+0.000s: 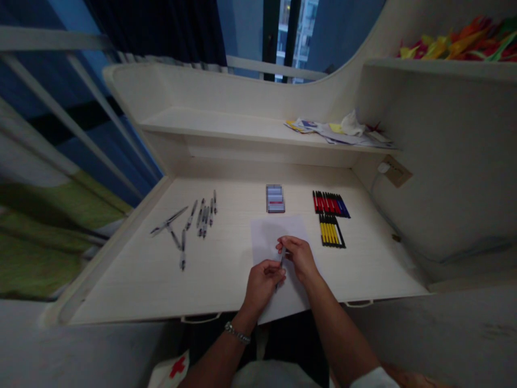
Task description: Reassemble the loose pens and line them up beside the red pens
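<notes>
Both hands meet over a white sheet of paper [266,231] near the front of the desk. A slim, dark pen [282,257] is held between them, slanting toward me. My left hand [263,280] pinches its lower part, and my right hand [298,256] grips its upper end with thumb and fingers. Part of the pen is hidden by the fingers. To the left, several clear pens with dark grips [205,216] lie loosely scattered. On the right are a row of red pens with black caps [326,203] and a row of yellow pens [330,231].
A phone [275,198] with a lit, blurred screen lies beyond the paper. Papers and a crumpled tissue [352,124] sit on the raised shelf [226,125]. A cable [379,202] runs down the right wall. Drawer handles [201,319] stick out at the desk's front edge.
</notes>
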`<action>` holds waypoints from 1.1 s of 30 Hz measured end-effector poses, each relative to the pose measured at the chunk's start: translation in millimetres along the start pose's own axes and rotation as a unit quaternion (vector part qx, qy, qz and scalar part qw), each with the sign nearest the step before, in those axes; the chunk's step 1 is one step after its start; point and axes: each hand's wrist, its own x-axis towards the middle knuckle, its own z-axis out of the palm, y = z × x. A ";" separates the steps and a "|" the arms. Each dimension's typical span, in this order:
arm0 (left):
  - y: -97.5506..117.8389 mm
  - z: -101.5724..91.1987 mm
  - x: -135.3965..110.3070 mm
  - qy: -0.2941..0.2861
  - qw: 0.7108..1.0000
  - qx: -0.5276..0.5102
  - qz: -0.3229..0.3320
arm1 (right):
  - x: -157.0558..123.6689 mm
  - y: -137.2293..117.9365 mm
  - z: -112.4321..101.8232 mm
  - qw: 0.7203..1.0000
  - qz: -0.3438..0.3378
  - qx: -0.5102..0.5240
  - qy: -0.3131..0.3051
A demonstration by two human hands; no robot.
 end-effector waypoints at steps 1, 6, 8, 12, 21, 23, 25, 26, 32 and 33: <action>2.3 0.5 0.4 -0.003 1.000 -0.005 0.004 | -0.7 -0.7 -0.9 1.000 -0.005 0.003 -0.007; 23.5 4.3 3.5 0.000 0.996 -0.086 0.015 | -12.6 6.7 -12.8 0.995 -0.084 -0.041 0.046; 30.5 6.6 5.7 0.000 0.990 -0.137 0.018 | -21.9 16.5 -16.4 0.993 -0.095 -0.049 0.046; 32.7 16.9 9.0 -0.010 0.981 -0.193 0.009 | -38.2 34.5 -8.9 0.997 -0.065 0.039 0.016; 18.1 0.6 5.7 -0.010 0.991 0.088 0.102 | 6.5 1.3 -19.1 0.958 -0.100 0.252 0.091; 13.1 -13.0 6.3 0.014 0.971 0.190 0.143 | 20.4 -6.3 -31.9 0.953 -0.092 0.280 0.075; 6.9 -23.2 6.9 0.016 0.953 0.249 0.172 | 30.5 -9.2 -41.9 0.956 -0.075 0.278 0.056; 3.7 -26.6 7.1 0.011 0.945 0.269 0.184 | 34.1 -9.2 -45.2 0.957 -0.068 0.278 0.049; -7.3 -30.7 6.4 -0.003 0.918 0.322 0.230 | 43.9 -1.2 -48.7 0.935 -0.045 0.350 0.023; -7.1 -30.5 6.0 -0.006 0.916 0.327 0.232 | 44.5 -0.2 -48.5 0.929 -0.044 0.366 0.015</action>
